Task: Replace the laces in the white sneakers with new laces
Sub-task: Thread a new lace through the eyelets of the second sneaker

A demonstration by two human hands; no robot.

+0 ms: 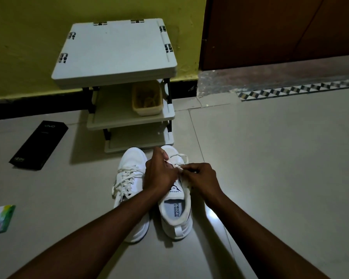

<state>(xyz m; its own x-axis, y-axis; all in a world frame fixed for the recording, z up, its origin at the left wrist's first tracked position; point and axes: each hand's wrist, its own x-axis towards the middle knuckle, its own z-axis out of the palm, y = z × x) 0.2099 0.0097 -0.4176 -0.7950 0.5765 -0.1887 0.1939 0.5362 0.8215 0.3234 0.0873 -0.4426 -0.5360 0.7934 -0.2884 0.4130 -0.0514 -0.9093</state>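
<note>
Now, the lace (182,156): soft, flat and light by the look of it, and I'd say it will flop and twist wherever it's let go. It runs over the tongue of the right sneaker (175,218), with a loop lying loose toward the toe. Both hands are on it. The left hand (159,172) has its fingers curled, pinching the lace above the eyelets, and the right hand (199,176) pinches it from the other side, fingertips almost meeting the left's. The best hold, to my eye, is close to an eyelet or on the stiff tip; grabbed mid-strand it would only bunch. The shoe looks light with a pliable upper, so a sharp pull may slide it on the smooth floor (270,158), and a hand on the collar would steady it. Just beside it sits the left sneaker (132,160), laced, its ends sprawling loose. Beyond the toes stands a rack (113,53) with a basket (147,110) on its middle shelf; what's inside, I can't tell. Off to the left lie a black box (38,144) and a coloured packet (0,218).
</note>
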